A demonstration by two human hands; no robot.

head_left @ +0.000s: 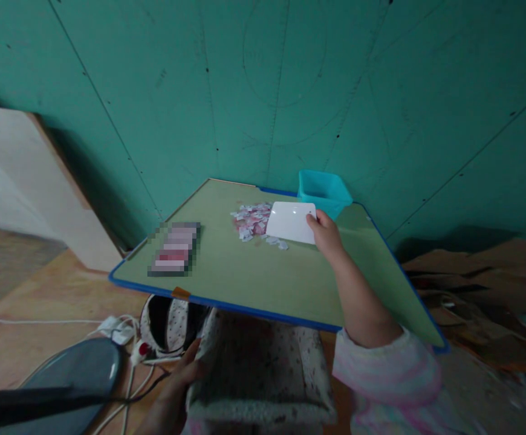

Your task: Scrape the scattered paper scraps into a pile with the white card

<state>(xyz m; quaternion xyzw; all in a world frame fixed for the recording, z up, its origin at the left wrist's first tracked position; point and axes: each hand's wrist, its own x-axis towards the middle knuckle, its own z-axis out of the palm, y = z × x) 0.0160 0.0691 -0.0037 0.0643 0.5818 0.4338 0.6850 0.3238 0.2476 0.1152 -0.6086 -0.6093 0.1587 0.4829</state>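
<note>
My right hand (325, 232) is closed on the right end of a flat white plastic scraper (290, 222) with a small hole near its corner. The scraper is tilted over the right side of a pile of white and pink scraps (254, 219), hiding part of it. A few loose scraps (272, 241) lie just in front. At the lower left, my left hand (184, 380) is wrapped around the left rim of an open, speckled bin (258, 411) below the table's front edge. Shadow darkens the bin's inside.
The pale green table (245, 278) has a blue edge. A turquoise basket (324, 192) stands at its back right, and a pixelated flat object (175, 249) lies on the left. Cables, a round grey stool seat (72, 380) and a spotted bag (172, 326) are at the lower left.
</note>
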